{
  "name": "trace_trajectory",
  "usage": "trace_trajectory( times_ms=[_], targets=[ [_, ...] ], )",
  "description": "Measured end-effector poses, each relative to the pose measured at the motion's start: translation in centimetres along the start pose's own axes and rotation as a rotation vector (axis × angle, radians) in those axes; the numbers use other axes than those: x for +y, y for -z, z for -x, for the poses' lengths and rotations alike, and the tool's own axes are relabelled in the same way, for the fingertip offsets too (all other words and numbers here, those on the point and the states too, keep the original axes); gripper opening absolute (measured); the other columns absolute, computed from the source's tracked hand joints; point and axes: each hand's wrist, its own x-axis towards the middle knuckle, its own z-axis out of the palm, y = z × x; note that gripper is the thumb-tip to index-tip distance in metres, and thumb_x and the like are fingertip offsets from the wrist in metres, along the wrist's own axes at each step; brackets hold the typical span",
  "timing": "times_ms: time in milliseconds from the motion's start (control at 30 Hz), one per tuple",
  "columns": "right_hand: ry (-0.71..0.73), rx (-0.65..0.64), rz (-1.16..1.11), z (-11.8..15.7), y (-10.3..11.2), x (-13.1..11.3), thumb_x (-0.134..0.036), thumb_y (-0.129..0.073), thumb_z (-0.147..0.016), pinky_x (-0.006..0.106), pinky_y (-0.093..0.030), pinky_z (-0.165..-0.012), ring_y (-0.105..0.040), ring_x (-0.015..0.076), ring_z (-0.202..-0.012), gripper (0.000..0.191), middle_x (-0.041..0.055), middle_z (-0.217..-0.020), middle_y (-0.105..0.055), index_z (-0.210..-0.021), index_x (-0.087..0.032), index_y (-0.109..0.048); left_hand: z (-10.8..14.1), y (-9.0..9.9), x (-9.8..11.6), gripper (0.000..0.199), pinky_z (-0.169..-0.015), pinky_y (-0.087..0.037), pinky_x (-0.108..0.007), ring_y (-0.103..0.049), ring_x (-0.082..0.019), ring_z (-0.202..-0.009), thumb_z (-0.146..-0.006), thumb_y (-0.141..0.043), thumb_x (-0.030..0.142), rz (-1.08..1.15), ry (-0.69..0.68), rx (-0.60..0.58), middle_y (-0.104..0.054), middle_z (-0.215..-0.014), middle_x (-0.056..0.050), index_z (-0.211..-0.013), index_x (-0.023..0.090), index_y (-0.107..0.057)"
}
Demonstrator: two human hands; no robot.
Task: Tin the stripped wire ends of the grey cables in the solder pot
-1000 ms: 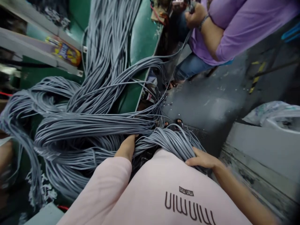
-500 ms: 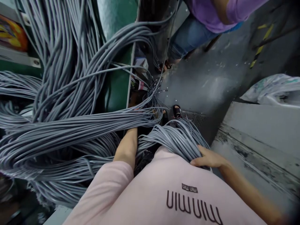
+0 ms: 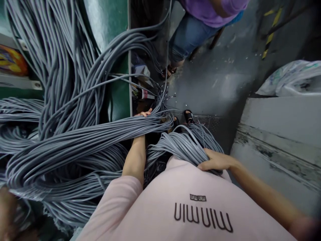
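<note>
Way left of the grips there's a printed packet [image 3: 12,62], then the thick grey cable bundle [image 3: 75,142], long axis running left to right and ending just past the left hand [image 3: 144,113]. It lies over that wrist, with only fingers poking out beyond, so can't tell if that hand's clenched. A green counter [image 3: 117,97] sits just ahead. The right hand [image 3: 215,160] is clamped on a smaller hank of cable [image 3: 180,147] against the pink shirt [image 3: 155,204]. Further right and ahead: a co-worker's jeans [image 3: 188,35], then a plastic bag [image 3: 286,80].
</note>
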Motion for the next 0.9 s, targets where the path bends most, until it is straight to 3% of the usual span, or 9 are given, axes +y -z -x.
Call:
trace_trajectory(
  times_ms=[100,200,367,500,600,733,900],
  targets=[
    [-0.004,0.014,0.026,0.0,0.0,-0.1,-0.044,-0.068,-0.062,0.029,-0.048,-0.079,-0.057,0.0229,-0.092,0.05,0.0063,-0.102,-0.059,-0.101,-0.015,-0.057,0.4,0.1,0.0,0.049,-0.103,-0.042,-0.041,-0.052,-0.007,-0.063,-0.098,-0.013,0.021,0.104,-0.1,0.097,-0.045,-0.055,0.004,-0.054,0.017,-0.035],
    [-0.008,-0.021,0.076,0.1,0.1,-0.8,-0.044,-0.067,-0.063,0.03,-0.047,-0.079,-0.057,0.024,-0.094,0.049,0.0069,-0.102,-0.059,-0.101,-0.014,-0.059,0.8,-0.1,1.2,0.051,-0.104,-0.042,-0.043,-0.054,-0.01,-0.067,-0.098,-0.012,0.026,0.169,-0.075,0.108,-0.044,-0.053,0.001,-0.053,0.018,-0.035],
    [0.038,-0.074,0.197,0.2,1.0,-2.7,-0.04,-0.066,-0.068,0.027,-0.045,-0.069,-0.058,0.0199,-0.081,0.034,0.0041,-0.09,-0.063,-0.089,-0.015,-0.061,1.4,-0.9,4.8,0.053,-0.102,-0.041,-0.047,-0.051,-0.01,-0.069,-0.098,0.0,0.029,0.26,-0.068,0.12,-0.037,-0.05,0.003,-0.054,0.018,-0.028],
    [0.09,-0.186,0.245,1.0,2.2,-4.3,-0.044,-0.064,-0.072,0.026,-0.043,-0.066,-0.059,0.0177,-0.076,0.029,0.0024,-0.08,-0.065,-0.08,-0.015,-0.061,2.0,-1.8,7.7,0.046,-0.103,-0.037,-0.05,-0.046,-0.009,-0.066,-0.098,-0.009,0.034,0.356,-0.164,0.093,-0.035,-0.05,0.004,-0.056,0.018,-0.021],
    [0.072,-0.201,0.262,2.4,3.0,-4.9,-0.049,-0.064,-0.073,0.026,-0.044,-0.071,-0.06,0.0192,-0.083,0.036,0.0035,-0.089,-0.067,-0.086,-0.016,-0.064,2.2,-2.4,9.7,0.043,-0.104,-0.035,-0.051,-0.045,-0.01,-0.065,-0.096,-0.022,0.036,0.41,-0.234,0.063,-0.035,-0.05,0.005,-0.058,0.017,-0.019],
    [-0.001,-0.165,0.235,4.0,2.8,-3.8,-0.06,-0.06,-0.075,0.027,-0.045,-0.072,-0.061,0.0213,-0.087,0.049,0.0049,-0.097,-0.068,-0.095,-0.016,-0.065,1.8,-2.5,12.0,0.04,-0.105,-0.032,-0.052,-0.047,-0.011,-0.063,-0.094,-0.028,0.035,0.491,-0.267,0.041,-0.036,-0.05,0.005,-0.058,0.017,-0.02],
    [0.053,-0.019,0.05,2.3,1.1,0.6,-0.057,-0.059,-0.077,0.029,-0.047,-0.087,-0.061,0.023,-0.101,0.05,0.0058,-0.108,-0.068,-0.104,-0.015,-0.064,1.7,-2.5,14.9,0.04,-0.106,-0.031,-0.048,-0.049,-0.009,-0.064,-0.097,-0.008,0.032,0.505,-0.262,0.007,-0.036,-0.051,0.006,-0.061,0.017,-0.02]
  ],
)
